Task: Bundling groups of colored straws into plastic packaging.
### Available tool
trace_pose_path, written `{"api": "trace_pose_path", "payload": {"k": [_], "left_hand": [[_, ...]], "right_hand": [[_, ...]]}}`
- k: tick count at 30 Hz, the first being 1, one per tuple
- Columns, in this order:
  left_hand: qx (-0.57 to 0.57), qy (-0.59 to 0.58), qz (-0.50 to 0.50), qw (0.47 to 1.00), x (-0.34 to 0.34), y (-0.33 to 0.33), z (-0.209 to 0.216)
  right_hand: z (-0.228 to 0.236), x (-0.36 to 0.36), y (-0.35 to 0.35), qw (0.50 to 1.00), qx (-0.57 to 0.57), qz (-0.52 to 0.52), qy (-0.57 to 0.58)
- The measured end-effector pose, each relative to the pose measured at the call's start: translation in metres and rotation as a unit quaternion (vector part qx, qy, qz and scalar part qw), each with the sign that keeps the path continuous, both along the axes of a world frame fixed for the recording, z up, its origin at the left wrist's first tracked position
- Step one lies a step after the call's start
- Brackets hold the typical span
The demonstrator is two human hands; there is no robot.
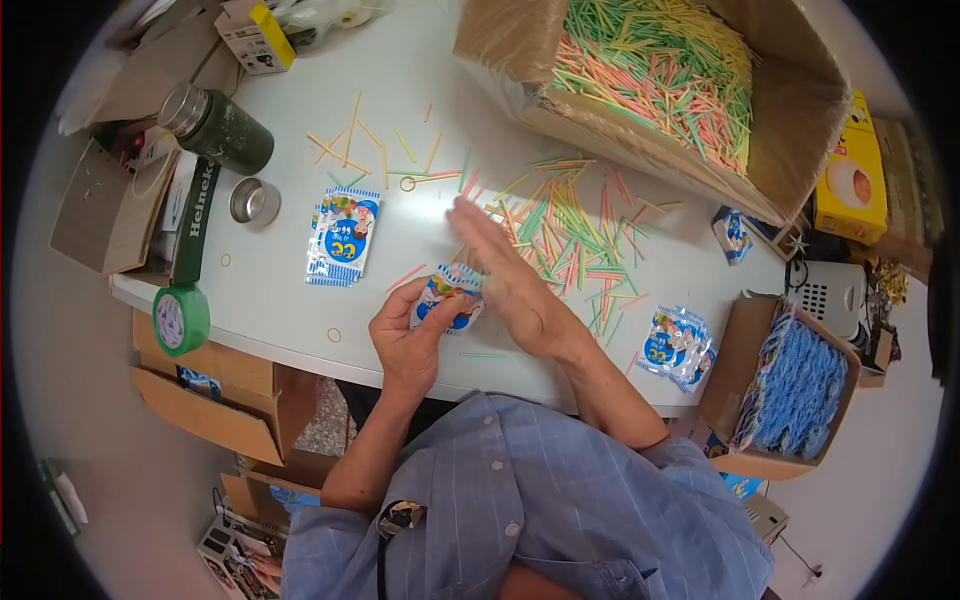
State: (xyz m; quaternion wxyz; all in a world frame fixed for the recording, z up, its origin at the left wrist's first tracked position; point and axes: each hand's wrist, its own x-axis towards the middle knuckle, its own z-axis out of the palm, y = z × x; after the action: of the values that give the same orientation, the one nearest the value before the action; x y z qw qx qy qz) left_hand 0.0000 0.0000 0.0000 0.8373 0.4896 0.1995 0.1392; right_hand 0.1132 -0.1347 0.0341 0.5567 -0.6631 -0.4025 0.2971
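Note:
A small blue-and-white printed packet (452,283) is pinched between the thumb and fingers of my left hand (405,335), near the front of the white table. My right hand (517,290) is stretched out flat at the packet's right edge; its fingers are slightly blurred and nothing shows in them. Just beyond lies a loose pile of thin pink, green and yellow sticks (570,225). To the left rests an overlapping stack of similar packets (345,235). More packets (675,345) lie at the table's right front edge.
A large lined carton (508,60) at the back right holds many coloured sticks (660,80). On the left stand a dark green flask (235,130), its metal cup (254,201) and green tape (181,320). A box of blue stringy material (795,390) sits right.

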Motion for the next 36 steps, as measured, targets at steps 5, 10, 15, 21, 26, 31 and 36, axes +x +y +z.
{"api": "trace_pose_path", "payload": {"k": [5,10,15,21,26,31,36], "left_hand": [[0.006,-0.008,0.004,1.000,0.001,-0.010,0.008],[0.027,0.026,0.004,0.999,0.002,-0.016,0.005],[-0.012,-0.029,-0.030,0.999,-0.004,-0.022,-0.008],[0.473,-0.007,-0.001,0.881,0.005,-0.019,0.017],[0.569,0.186,0.132,0.790,0.019,0.080,0.033],[0.735,0.238,0.061,0.632,0.026,0.117,0.008],[0.661,0.281,0.022,0.695,0.038,0.088,0.016]], "right_hand": [[0.005,-0.010,-0.009,0.966,-0.058,-0.059,-0.246],[0.007,-0.027,-0.023,0.941,0.209,-0.216,0.158],[-0.004,-0.045,-0.027,0.962,0.072,-0.230,0.127],[0.020,-0.050,-0.104,0.917,0.032,-0.365,0.157],[0.025,-0.049,-0.226,0.862,-0.189,-0.469,-0.030],[0.021,-0.046,-0.243,0.803,-0.350,-0.481,-0.035],[-0.016,-0.062,-0.249,0.717,-0.352,-0.494,-0.342]]}}
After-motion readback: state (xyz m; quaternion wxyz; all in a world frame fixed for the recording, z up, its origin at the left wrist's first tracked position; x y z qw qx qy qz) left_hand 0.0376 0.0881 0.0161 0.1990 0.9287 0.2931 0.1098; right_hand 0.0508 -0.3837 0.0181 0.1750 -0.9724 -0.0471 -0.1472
